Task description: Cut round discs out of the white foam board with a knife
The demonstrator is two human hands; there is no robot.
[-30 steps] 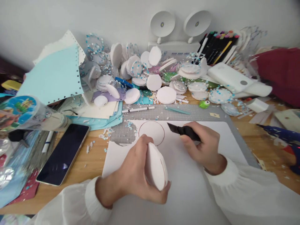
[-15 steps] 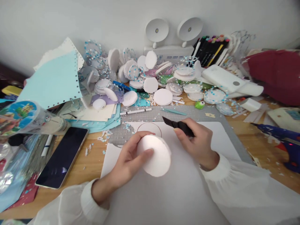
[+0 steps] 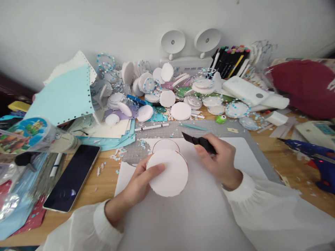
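Note:
A round white disc is pinched in my left hand, thumb on its top face and the other fingers underneath. My right hand is closed round a black craft knife, its dark blade pointing up and left, off the sheet. Beneath both hands lies a large white sheet on a grey cutting mat. Just behind the disc, a circle outline shows on the sheet, partly covered by the disc.
Many white discs are heaped along the back. A phone and a clear cup stand left. At right lies a blue glue gun. Markers and a twin-head lamp are behind.
The disc in my left hand has turned flatter to the view, showing a rounder face, and shifted slightly left. My right hand with the knife has hardly moved. The view has tilted slightly.

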